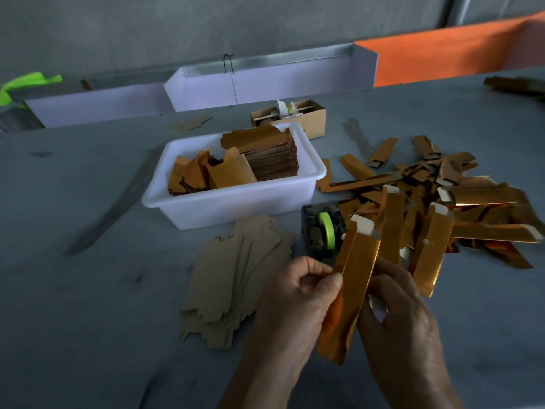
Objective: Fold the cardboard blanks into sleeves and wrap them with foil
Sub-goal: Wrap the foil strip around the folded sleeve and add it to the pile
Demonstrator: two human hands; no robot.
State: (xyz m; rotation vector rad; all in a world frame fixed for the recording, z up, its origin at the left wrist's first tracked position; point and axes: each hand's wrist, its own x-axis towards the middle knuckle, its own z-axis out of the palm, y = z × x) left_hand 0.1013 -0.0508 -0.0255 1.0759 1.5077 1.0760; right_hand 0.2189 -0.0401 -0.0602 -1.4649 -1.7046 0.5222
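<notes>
A long copper-foil-wrapped cardboard sleeve (pixel 351 281) stands tilted in front of me, its white cardboard tab showing at the top. My left hand (pixel 295 299) pinches its left edge with thumb and fingers. My right hand (pixel 404 317) holds its right side from behind, fingers curled round it. A fanned stack of flat brown cardboard blanks (pixel 236 278) lies on the table to the left of my hands. A pile of finished foil sleeves (pixel 451 202) spreads across the table at the right.
A white plastic tub (pixel 236 202) holds stacked foil sheets and blanks. A dark tape dispenser (pixel 323 228) with a green roll sits just beyond my hands. A small cardboard box (pixel 312 119) and long white trays stand at the back of the grey table.
</notes>
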